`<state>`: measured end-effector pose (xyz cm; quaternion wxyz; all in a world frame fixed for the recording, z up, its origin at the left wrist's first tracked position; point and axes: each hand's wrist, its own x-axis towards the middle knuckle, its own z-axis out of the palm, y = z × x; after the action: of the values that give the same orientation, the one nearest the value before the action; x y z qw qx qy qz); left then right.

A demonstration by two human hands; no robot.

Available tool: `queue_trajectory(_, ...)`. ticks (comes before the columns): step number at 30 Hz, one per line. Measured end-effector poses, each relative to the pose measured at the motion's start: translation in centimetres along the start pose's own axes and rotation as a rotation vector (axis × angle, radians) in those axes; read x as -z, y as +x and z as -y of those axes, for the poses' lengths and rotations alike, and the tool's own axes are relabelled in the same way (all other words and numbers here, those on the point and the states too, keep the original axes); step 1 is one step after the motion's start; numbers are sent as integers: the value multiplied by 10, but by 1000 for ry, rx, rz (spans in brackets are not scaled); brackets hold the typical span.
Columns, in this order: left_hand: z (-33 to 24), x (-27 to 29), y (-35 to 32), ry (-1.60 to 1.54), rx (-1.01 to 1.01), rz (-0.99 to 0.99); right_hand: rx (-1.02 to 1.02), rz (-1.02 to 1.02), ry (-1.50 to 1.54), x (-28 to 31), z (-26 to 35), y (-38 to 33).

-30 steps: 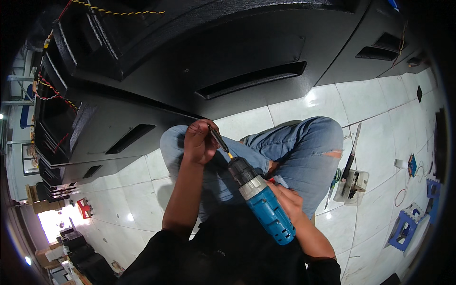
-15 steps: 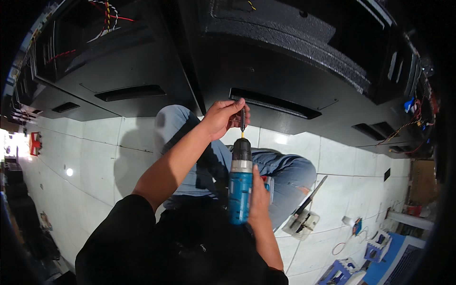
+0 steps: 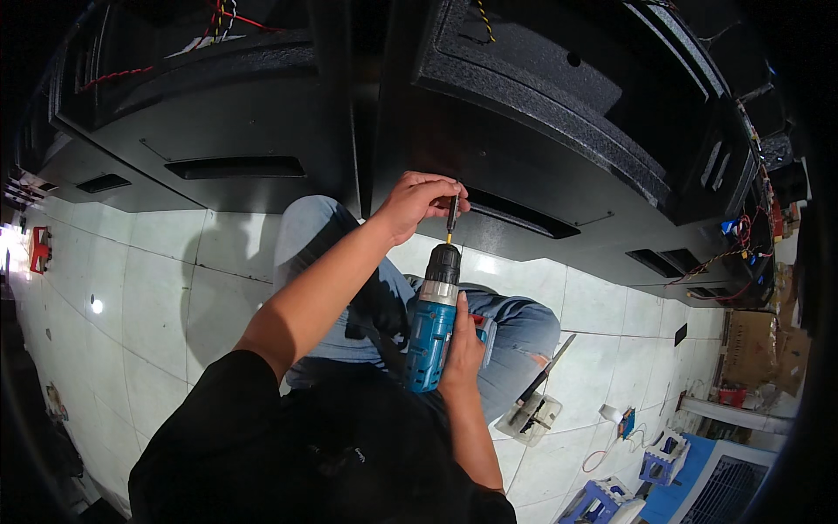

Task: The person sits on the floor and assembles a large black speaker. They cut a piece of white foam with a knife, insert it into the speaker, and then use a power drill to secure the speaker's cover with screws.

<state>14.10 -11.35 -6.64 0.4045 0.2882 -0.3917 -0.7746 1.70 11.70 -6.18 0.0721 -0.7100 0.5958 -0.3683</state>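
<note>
A seated person's right hand [image 3: 463, 345] grips a blue cordless drill [image 3: 432, 327] over their lap. The left hand [image 3: 417, 203] pinches its slim screwdriver bit [image 3: 452, 214] against a black textured speaker cabinet [image 3: 559, 131]. Driving appears only about to begin; no screw head is discernible.

White floor tiles [image 3: 157, 288], a clear plastic box [image 3: 529, 417], blue stools [image 3: 611, 505] and cardboard boxes [image 3: 758, 349].

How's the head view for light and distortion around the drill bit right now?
Head view: heavy fisheye bend, black corners; white floor tiles show glare spots, while the black cabinets read dark. The left hand on the bit and the right hand on the blue drill look sharp and evenly lit.
</note>
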Motion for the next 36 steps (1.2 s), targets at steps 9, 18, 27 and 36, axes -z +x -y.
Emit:
queue_trajectory(9,-7,-8,0,91,6,-61,18,-54,-16,-4,-2,1)
queue_trajectory(18,-7,-4,-2,63,38,-36,33,-70,26,-6,-3,5)
queue_trajectory(27,51,-31,-146,-95,203,199,-116,-36,56,-11,2,-6)
queue_trajectory(36,58,-57,-152,-348,112,132,-134,-77,-97,-26,-5,-16)
